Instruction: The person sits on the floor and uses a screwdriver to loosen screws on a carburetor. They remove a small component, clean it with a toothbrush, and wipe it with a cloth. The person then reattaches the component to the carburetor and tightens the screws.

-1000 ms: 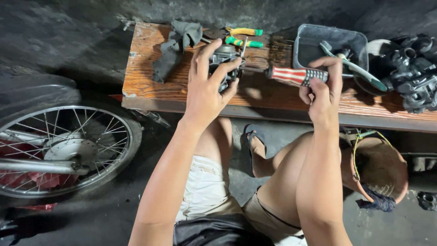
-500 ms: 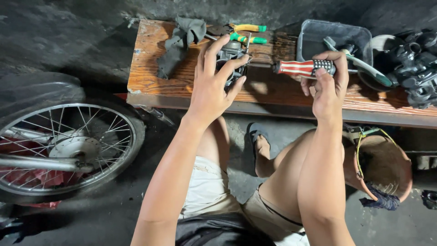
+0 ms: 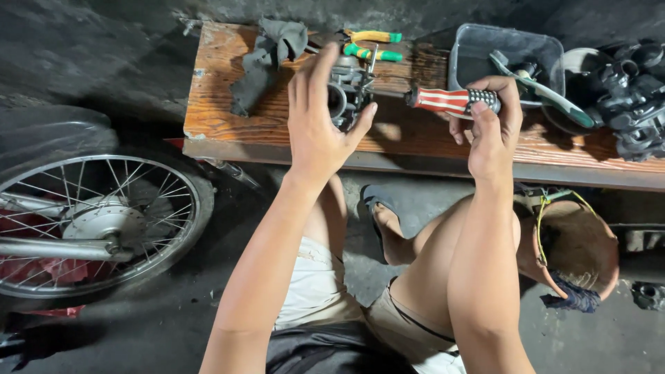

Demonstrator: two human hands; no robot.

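My left hand [image 3: 320, 118] grips a dark metal carburetor [image 3: 348, 93] above a wooden bench [image 3: 222, 104]. My right hand [image 3: 488, 121] holds a screwdriver [image 3: 450, 100] by its red-and-white striped handle with a dark patterned end. The screwdriver's shaft points left and meets the carburetor's right side. Both hands hover over the bench's front half, and my bare knees show below them.
On the bench lie a dark rag [image 3: 267, 52], green-and-yellow-handled pliers [image 3: 370, 43], a grey plastic tub [image 3: 506, 59] holding tools, and dark engine parts [image 3: 634, 97] at the far right. A spoked motorcycle wheel [image 3: 97, 221] stands at left. A sandalled foot [image 3: 384, 215] rests on the concrete floor, beside a round brown basket [image 3: 578, 249].
The view has shifted slightly. My right hand has brought the screwdriver leftward and higher, so its shaft now reaches the carburetor, which my left hand keeps holding.
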